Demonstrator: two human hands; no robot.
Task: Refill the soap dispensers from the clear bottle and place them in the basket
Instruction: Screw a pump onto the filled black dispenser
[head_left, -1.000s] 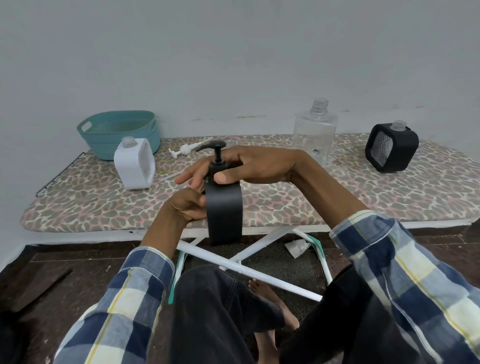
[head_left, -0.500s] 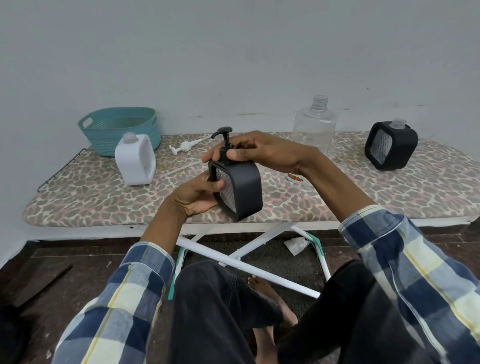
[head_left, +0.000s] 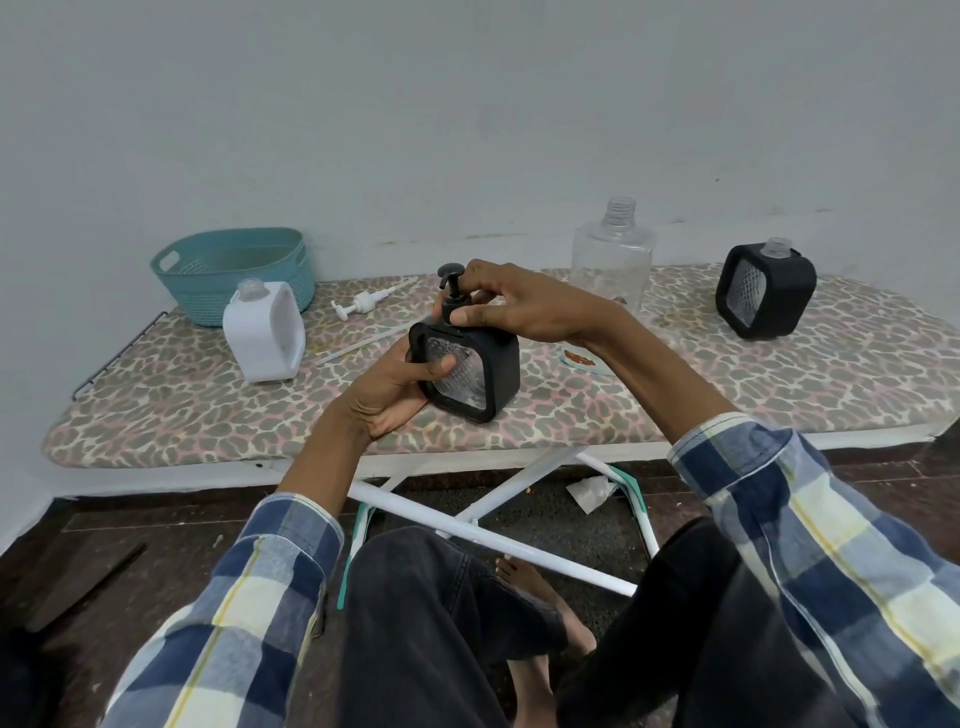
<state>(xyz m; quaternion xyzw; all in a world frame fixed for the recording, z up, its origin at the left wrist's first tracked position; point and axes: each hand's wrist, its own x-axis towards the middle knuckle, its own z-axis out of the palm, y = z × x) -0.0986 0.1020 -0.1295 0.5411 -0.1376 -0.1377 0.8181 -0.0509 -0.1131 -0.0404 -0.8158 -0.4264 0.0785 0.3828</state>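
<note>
I held the black soap dispenser just above the ironing board, tilted, its clear patterned window facing me. My left hand cupped its side from below, thumb curled across the window's edge. My right hand closed its grip on the black pump head at the neck, thumb and fingers pinching the collar. The clear bottle stood uncapped behind my right wrist. A second black dispenser without a pump stood well to the right. The white dispenser, also open-necked, stood just in front of the teal basket, with a white pump lying beside them.
</note>
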